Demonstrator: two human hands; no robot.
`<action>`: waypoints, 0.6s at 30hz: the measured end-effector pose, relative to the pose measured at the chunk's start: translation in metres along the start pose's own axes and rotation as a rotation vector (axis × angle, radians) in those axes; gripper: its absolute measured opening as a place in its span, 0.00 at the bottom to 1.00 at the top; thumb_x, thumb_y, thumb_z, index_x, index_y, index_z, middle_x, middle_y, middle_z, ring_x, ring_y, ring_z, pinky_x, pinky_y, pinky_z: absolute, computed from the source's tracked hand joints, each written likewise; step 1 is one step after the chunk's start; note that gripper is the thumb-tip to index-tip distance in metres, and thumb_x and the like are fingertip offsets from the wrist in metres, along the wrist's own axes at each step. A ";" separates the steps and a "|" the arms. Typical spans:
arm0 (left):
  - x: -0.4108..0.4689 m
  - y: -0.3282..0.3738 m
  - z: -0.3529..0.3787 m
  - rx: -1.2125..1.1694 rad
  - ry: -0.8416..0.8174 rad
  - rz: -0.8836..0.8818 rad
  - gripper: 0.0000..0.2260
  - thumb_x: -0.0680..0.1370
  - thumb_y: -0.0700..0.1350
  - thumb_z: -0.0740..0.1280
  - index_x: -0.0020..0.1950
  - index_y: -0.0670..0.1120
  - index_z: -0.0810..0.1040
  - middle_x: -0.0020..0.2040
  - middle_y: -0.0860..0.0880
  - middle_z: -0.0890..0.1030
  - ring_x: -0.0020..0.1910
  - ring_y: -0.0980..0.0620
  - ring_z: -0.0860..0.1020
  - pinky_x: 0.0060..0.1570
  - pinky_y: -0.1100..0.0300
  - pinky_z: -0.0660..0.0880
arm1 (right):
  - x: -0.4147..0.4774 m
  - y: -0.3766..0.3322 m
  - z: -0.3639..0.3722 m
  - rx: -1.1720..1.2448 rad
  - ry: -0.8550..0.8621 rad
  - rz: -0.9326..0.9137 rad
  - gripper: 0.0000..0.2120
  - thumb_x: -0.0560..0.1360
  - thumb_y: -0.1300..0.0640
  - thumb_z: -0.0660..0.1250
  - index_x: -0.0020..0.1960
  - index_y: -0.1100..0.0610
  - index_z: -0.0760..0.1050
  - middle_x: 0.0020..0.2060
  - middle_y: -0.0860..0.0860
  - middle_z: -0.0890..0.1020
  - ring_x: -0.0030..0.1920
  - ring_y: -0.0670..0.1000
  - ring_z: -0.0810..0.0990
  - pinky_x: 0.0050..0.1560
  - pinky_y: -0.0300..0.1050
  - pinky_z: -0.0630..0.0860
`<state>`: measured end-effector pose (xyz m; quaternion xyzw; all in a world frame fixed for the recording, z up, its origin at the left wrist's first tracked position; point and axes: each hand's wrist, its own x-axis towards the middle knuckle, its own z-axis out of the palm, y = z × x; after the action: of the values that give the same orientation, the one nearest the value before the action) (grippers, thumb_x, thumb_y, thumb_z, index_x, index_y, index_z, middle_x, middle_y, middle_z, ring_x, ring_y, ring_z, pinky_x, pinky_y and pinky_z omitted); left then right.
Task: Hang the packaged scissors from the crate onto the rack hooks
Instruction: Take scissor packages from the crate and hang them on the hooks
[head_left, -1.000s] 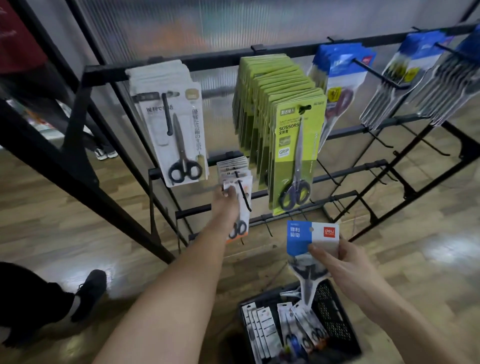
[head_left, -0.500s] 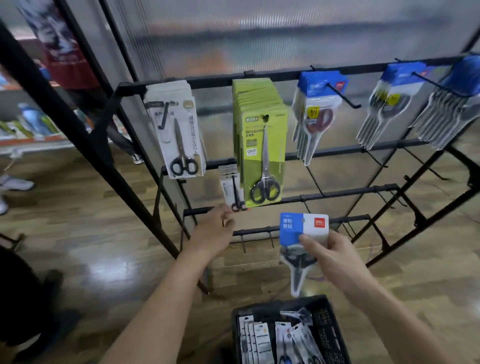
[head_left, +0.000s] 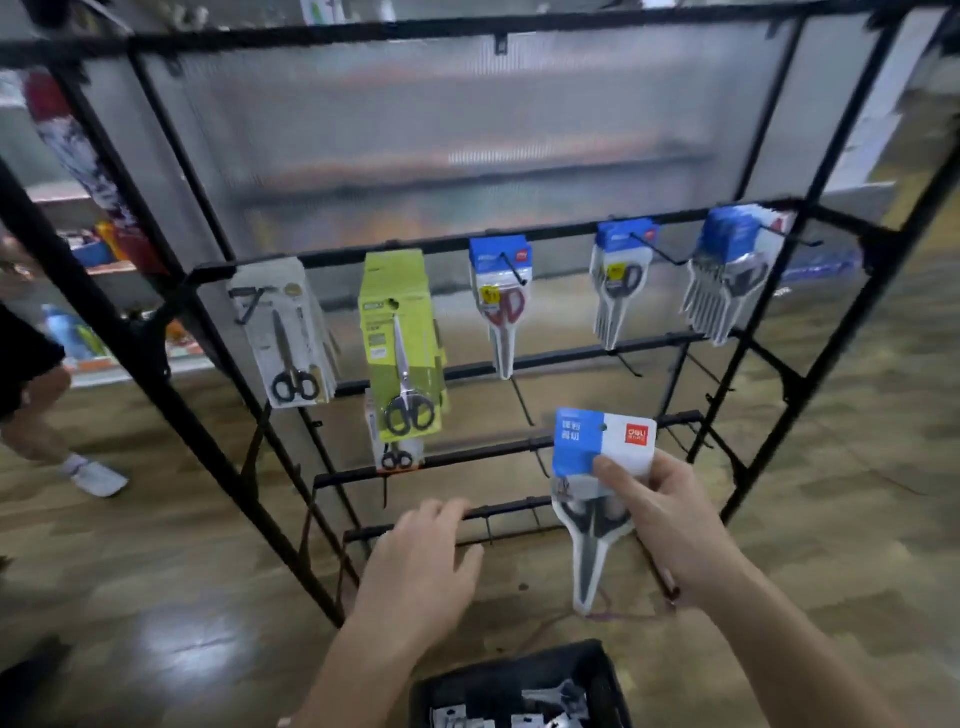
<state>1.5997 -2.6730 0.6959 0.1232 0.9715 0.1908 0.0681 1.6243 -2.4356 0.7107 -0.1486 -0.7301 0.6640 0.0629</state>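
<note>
Your left hand is now off the small pack hanging low at centre frame, fingers loosely apart, so your right hand, pinching the blue-and-white scissors pack right of centre, can hang next.

Black rack; lime-green scissors pack; blue-and-white held pack, red logo; black crate; brown wood-grain floor.

The crate sits before the rack, apparently holding packs; packaged scissors hang along its upper bar.
</note>
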 end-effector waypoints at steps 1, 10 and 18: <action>0.001 0.004 -0.001 -0.014 0.004 0.017 0.21 0.84 0.57 0.62 0.77 0.59 0.65 0.72 0.60 0.71 0.70 0.56 0.70 0.70 0.55 0.70 | -0.004 -0.001 -0.007 0.007 0.032 0.003 0.08 0.80 0.52 0.70 0.52 0.56 0.83 0.45 0.59 0.87 0.44 0.59 0.85 0.47 0.51 0.82; 0.001 0.032 0.021 -0.035 -0.076 0.164 0.19 0.84 0.58 0.59 0.75 0.61 0.65 0.70 0.60 0.70 0.69 0.56 0.70 0.67 0.56 0.70 | -0.024 0.000 -0.059 0.099 0.332 -0.065 0.06 0.79 0.56 0.71 0.49 0.59 0.82 0.39 0.53 0.86 0.38 0.51 0.83 0.41 0.44 0.78; 0.059 0.119 0.040 -0.053 -0.079 0.212 0.21 0.84 0.58 0.60 0.77 0.59 0.65 0.73 0.61 0.69 0.66 0.57 0.74 0.66 0.57 0.71 | 0.043 -0.010 -0.148 0.125 0.399 -0.086 0.10 0.83 0.51 0.66 0.51 0.56 0.81 0.43 0.51 0.88 0.38 0.43 0.85 0.39 0.35 0.79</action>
<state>1.5759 -2.5370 0.7000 0.2309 0.9442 0.2176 0.0889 1.6244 -2.2830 0.7325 -0.2418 -0.6661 0.6622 0.2435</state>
